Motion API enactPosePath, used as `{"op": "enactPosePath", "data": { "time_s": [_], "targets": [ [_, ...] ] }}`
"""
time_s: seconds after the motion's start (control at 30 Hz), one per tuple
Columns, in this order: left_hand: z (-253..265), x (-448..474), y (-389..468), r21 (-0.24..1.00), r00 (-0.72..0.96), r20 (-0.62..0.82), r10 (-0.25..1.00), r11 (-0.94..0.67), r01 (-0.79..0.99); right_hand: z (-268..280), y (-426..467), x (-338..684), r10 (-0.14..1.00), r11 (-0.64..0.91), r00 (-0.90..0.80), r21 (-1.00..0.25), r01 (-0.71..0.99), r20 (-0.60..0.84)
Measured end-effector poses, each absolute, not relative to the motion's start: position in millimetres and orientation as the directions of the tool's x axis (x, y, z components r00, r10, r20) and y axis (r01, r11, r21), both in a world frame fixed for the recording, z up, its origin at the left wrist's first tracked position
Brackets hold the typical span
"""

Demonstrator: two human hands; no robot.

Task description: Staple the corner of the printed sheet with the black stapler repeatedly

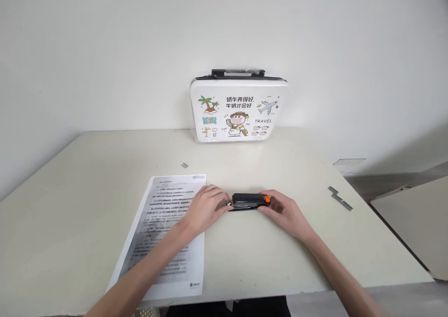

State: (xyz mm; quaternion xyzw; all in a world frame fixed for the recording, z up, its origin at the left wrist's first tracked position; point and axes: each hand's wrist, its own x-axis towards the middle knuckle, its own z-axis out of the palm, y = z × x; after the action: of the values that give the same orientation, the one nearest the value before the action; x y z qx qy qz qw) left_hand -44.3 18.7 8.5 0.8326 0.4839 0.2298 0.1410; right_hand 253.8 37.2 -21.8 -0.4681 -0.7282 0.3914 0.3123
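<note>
A black stapler (248, 199) with an orange part at its right end lies on the table between both hands. My left hand (207, 206) is closed at the stapler's left end, where a small metal piece shows by the fingertips. Around the orange end, the thumb and fingers of my right hand (285, 210) are closed. Under my left hand and forearm lies a printed sheet of paper (168, 242), partly covered by them.
A white case with cartoon prints (241, 111) stands upright against the wall at the back. Staple strips (340, 199) lie near the table's right edge. Another short staple piece (184, 165) lies beyond the paper. The pale table (80, 205) has its front edge near my body.
</note>
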Motion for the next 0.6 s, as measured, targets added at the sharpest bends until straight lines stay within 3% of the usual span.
{"op": "enactPosePath", "data": {
  "time_s": [0.33,0.5,0.6],
  "targets": [
    [15.8,-97.3,26.8,0.412,0.432,0.27,0.861,-0.509,0.756,-20.8,32.4,263.3,0.923,0.282,-0.365,-0.861,0.423,0.123],
    [16.6,-150.1,73.7,0.266,0.085,0.306,0.948,-0.171,0.949,-20.9,31.6,265.0,0.924,0.264,-0.366,-0.873,0.41,0.108],
    [16.4,-174.6,92.0,0.247,0.049,0.23,0.972,-0.107,0.963,-21.6,32.2,264.3,0.928,0.255,-0.358,-0.875,0.411,0.102]
  ]
}}
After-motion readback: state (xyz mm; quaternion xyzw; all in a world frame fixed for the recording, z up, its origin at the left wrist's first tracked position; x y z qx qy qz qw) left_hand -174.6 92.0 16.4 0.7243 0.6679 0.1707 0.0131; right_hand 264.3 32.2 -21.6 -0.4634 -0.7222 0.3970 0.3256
